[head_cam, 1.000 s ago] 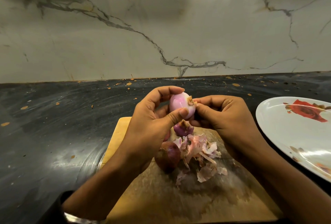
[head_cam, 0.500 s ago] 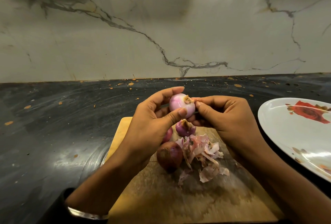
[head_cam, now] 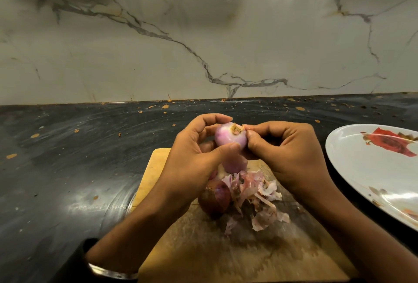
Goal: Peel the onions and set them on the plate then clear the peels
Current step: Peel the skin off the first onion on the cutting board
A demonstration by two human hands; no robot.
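Black counter [head_cam: 67,158] (speckled): cutting board [head_cam: 203,257], plate [head_cam: 362,174].

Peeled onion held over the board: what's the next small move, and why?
Probably pinch off the brown root bit, then carry it right to the plate. The left hand grips the peeled onion, already pale and skinless, while the right hand picks at its root end. The plate holds no onions, and an unpeeled onion waits by the peels.

Dim warm light, soft blur
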